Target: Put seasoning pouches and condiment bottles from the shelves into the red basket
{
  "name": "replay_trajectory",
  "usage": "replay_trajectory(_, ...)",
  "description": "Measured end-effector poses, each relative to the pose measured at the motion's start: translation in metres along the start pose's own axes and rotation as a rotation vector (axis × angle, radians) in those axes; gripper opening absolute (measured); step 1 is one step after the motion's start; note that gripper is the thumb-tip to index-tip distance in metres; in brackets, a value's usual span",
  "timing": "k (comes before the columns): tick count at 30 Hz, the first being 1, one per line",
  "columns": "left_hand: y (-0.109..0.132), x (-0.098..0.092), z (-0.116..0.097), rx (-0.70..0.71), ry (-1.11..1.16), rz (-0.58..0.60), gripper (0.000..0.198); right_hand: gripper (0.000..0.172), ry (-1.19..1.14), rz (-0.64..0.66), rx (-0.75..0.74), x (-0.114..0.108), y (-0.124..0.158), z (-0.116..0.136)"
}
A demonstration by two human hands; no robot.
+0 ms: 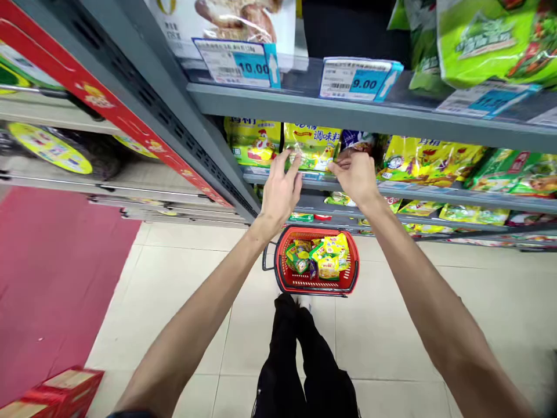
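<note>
My left hand (281,191) and my right hand (357,177) reach into a grey store shelf (304,188), both at a crinkled yellow seasoning packet (312,148). Left fingertips rest on its lower left side, with the fingers spread. Right fingertips pinch its lower right corner. Touching that corner is a dark blue packet (359,144). More yellow packets (252,142) stand to the left. Below my hands, a red plastic shopping basket (304,285) sits on the floor, filled with several yellow and green packets.
Price tags reading 10.00 (237,62) and 9.00 (359,79) hang on the shelf edge above, beside bright green bags (491,43). A grey upright (165,110) and red panel (117,133) stand left. My black trouser legs (296,360) stand on cream floor tiles (391,331), beside a pink mat (56,290).
</note>
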State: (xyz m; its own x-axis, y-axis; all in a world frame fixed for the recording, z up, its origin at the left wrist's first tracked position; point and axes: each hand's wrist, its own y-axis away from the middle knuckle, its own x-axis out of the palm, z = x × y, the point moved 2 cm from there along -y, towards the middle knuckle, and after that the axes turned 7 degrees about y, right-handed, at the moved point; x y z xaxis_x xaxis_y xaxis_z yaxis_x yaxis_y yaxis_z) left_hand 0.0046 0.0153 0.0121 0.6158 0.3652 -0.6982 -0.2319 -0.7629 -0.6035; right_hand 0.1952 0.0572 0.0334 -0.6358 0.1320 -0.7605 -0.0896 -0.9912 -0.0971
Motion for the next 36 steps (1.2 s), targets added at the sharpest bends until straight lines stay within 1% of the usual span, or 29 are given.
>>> replay_trajectory(2, 0.003, -0.015, 0.006, -0.035, 0.000, -0.018, 0.031, 0.010, 0.010, -0.116, -0.165, -0.007, 0.019, 0.005)
replay_trajectory(3, 0.004, -0.021, 0.009, -0.045, 0.000, -0.011, 0.028, 0.010, 0.011, -0.147, -0.236, -0.009, 0.026, 0.006)
replay_trajectory(4, 0.003, -0.026, 0.012, -0.048, 0.002, 0.007, 0.025, 0.009, 0.010, -0.160, -0.299, -0.009, 0.032, 0.007)
replay_trajectory(6, 0.000, -0.032, 0.019, -0.038, 0.005, 0.083, 0.020, 0.007, -0.007, -0.117, -0.418, -0.006, 0.037, 0.008)
replay_trajectory(8, -0.005, -0.033, 0.024, -0.013, 0.015, 0.166, 0.019, 0.007, -0.011, -0.059, -0.465, 0.001, 0.036, 0.006)
replay_trajectory(11, -0.015, -0.031, 0.027, -0.005, 0.019, 0.240, 0.020, 0.011, 0.024, -0.028, -0.503, 0.007, 0.031, 0.004)
replay_trajectory(15, -0.022, -0.030, 0.024, -0.009, -0.011, 0.294, 0.023, 0.014, 0.118, -0.012, -0.554, 0.007, 0.029, 0.007)
replay_trajectory(18, -0.022, -0.031, 0.020, -0.033, -0.032, 0.302, 0.022, 0.015, 0.159, -0.005, -0.584, 0.004, 0.032, 0.009)
replay_trajectory(20, -0.022, -0.033, 0.017, -0.051, -0.024, 0.284, 0.021, 0.014, 0.130, -0.038, -0.565, 0.002, 0.033, 0.008)
replay_trajectory(21, -0.023, -0.034, 0.015, -0.060, -0.012, 0.266, 0.020, 0.015, 0.098, -0.077, -0.527, 0.000, 0.031, 0.006)
replay_trajectory(23, -0.026, -0.034, 0.009, -0.099, 0.019, 0.213, 0.022, 0.020, 0.028, -0.162, -0.408, -0.001, 0.025, -0.001)
replay_trajectory(24, -0.028, -0.033, 0.005, -0.134, 0.028, 0.189, 0.024, 0.024, -0.002, -0.182, -0.345, -0.001, 0.020, -0.004)
replay_trajectory(25, -0.030, -0.032, 0.001, -0.180, 0.031, 0.171, 0.025, 0.030, -0.018, -0.174, -0.290, 0.001, 0.015, -0.007)
replay_trajectory(28, -0.040, -0.028, -0.013, -0.333, -0.004, 0.165, 0.022, 0.042, -0.010, -0.063, -0.195, 0.010, -0.004, -0.011)
replay_trajectory(30, -0.047, -0.027, -0.023, -0.401, -0.056, 0.189, 0.022, 0.047, 0.020, -0.027, -0.163, 0.014, -0.015, -0.012)
replay_trajectory(32, -0.055, -0.028, -0.027, -0.454, -0.119, 0.253, 0.021, 0.049, 0.067, 0.005, -0.138, 0.015, -0.023, -0.012)
replay_trajectory(34, -0.064, -0.028, -0.026, -0.505, -0.159, 0.351, 0.018, 0.050, 0.108, 0.046, -0.141, 0.015, -0.030, -0.013)
replay_trajectory(36, -0.072, -0.026, -0.020, -0.548, -0.162, 0.434, 0.019, 0.052, 0.089, 0.040, -0.214, 0.015, -0.034, -0.011)
